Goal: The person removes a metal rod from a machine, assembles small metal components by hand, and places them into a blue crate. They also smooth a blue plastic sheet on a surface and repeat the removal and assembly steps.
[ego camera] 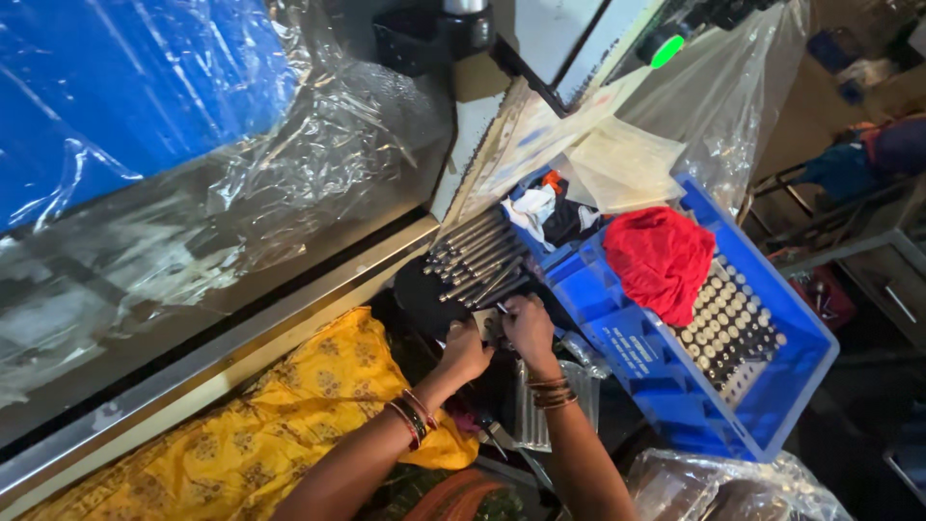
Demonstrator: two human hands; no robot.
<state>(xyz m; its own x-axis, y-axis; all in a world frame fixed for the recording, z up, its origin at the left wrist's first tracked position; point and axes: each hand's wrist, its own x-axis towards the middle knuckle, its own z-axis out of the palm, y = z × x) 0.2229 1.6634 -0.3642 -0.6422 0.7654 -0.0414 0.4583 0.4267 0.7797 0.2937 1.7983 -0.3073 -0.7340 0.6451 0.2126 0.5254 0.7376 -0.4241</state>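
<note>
Metal rods lie in a slanted row at the centre of the frame, just above the 2 hands. The right hand pinches the lower end of 1 thin rod between its fingertips. The left hand sits just beside it, fingers curled down into the dark gap below the rods; I cannot tell what it grips. Both wrists carry bangles. To the right stands a blue crate holding a red cloth and a tray of upright round-headed metal parts. Yellow patterned fabric fills the lower left.
</note>
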